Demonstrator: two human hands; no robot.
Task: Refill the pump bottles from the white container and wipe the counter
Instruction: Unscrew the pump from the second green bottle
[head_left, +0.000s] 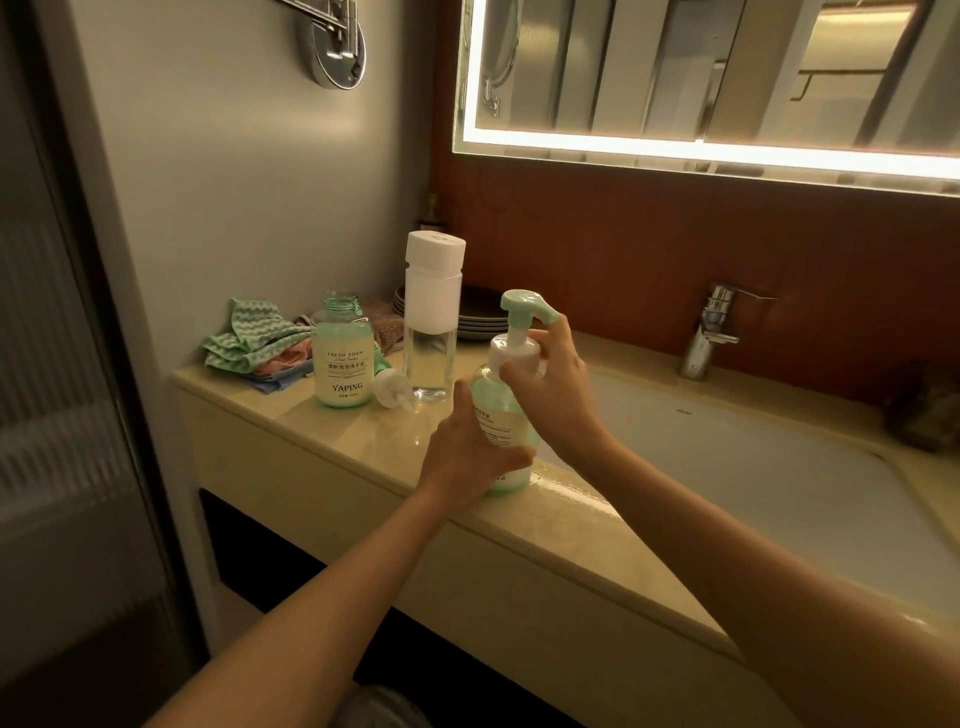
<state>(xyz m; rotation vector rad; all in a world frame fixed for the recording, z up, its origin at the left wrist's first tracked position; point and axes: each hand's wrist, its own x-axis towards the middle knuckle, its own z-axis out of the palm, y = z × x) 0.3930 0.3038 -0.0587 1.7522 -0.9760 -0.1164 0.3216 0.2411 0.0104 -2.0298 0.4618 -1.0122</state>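
Both forearms reach in from below me, and the hands meet on one pump bottle (500, 422) standing at the front edge of the counter (332, 441), just left of the sink (753, 467). My left hand (467, 457) wraps its lower body; my right hand (550, 395) curls round the white collar under the green pump head. I judge that to be a twist of the collar, on or off I cannot tell.

Beyond my left hand stands the second bottle (344, 364), neck open and pale liquid up to its shoulder, with its loose pump (392, 389) lying beside it. So capping is left there. The white container (434, 291) stands behind that pump, capped, its clear lower part looking nearly empty. Wiping looks unstarted, with the cloths (254, 338) heaped far left.

Readable on the open bottle: "FRESH FOAM", a line of Chinese characters, "YAPING". The held bottle's label is mostly hidden.
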